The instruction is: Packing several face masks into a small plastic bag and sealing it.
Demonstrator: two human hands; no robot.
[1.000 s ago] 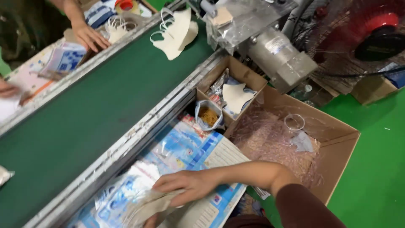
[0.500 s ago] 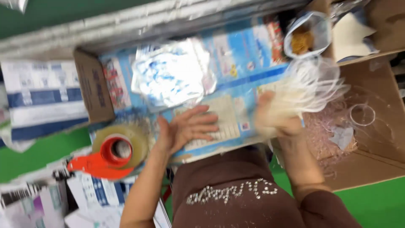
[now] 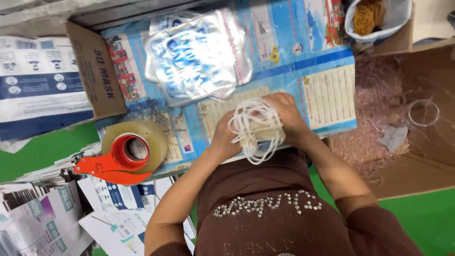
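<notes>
Squaring a stack of masks (image 3: 258, 130), we grip it with left hand (image 3: 222, 137) and right hand (image 3: 286, 118) clamped on its ends. Judging by this, next it wants a pouch (image 3: 196, 57).

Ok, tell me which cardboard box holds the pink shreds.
The big open box on the right, beside the right hand. The flat printed box at upper left shows none.

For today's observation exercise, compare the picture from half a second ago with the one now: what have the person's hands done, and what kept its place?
The left hand has lifted off the printed sheet and joined the right hand; both now clasp the stack of white masks, brought in toward the body. The tape dispenser, foil pouches and bag of rubber bands stayed put.
</notes>
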